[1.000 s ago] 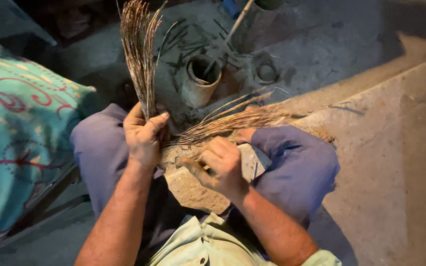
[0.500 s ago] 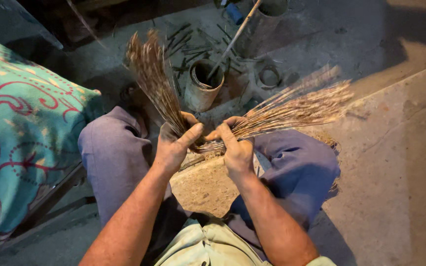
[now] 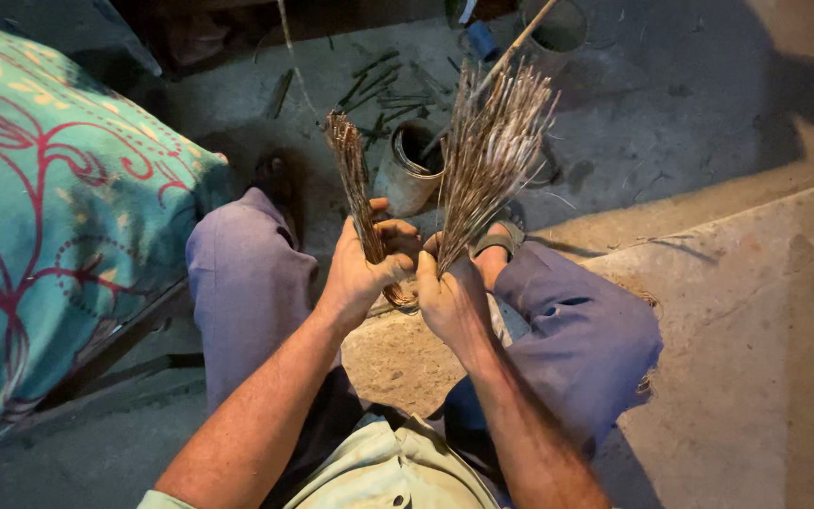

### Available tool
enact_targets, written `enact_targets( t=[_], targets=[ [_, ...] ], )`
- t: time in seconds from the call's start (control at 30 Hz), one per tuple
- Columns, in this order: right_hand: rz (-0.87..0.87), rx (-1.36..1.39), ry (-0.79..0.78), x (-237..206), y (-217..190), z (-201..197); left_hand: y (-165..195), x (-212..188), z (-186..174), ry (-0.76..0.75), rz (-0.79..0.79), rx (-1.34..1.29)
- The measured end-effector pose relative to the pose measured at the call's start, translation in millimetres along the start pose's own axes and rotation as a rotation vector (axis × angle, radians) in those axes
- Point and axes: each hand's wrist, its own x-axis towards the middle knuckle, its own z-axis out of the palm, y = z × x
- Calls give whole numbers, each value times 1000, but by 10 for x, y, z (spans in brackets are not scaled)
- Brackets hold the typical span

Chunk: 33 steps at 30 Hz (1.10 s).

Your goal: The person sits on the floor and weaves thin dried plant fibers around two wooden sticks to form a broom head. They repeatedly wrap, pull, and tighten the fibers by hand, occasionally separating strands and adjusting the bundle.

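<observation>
Head view: lower ends of both dry brown straw bundles are hidden inside closed fists above the lap. Left hand (image 3: 362, 273) clamps the thin bundle (image 3: 350, 179), upright; right hand (image 3: 449, 297) clamps the fanned bundle (image 3: 492, 151), leaning up-right.

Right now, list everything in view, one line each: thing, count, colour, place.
Thin bundle of dry straw stalks: one, brown, upright in the left hand.
Wide fanned bundle of dry straw stalks: one, pale tan, upright in the right hand.
Round metal can: one, grey, on the ground beyond the hands.
Second metal can: one, grey, top edge, with a thin stick leaning across it.
Patterned cloth: one, teal with red lines, at left.
Short sticks: several, dark, scattered on the ground.
Concrete slab: one, grey, at right.
Trousers: purple, both knees.
Left hand: gripping the thin bundle.
Right hand: gripping the fanned bundle.
</observation>
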Motion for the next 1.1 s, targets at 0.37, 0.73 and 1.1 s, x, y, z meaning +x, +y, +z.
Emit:
enact_targets(
  t=[0.37,0.73,1.1],
  targets=[
    [-102,66,156,-208,-103,69,134,29,4,-7,-43,-296],
    [-132,-294,-57,-98,-273,76,104,-39,67,-131,204,203],
    [-289,-181,166,-131,-312,130,341,45,96,166,-46,-376]
  ],
)
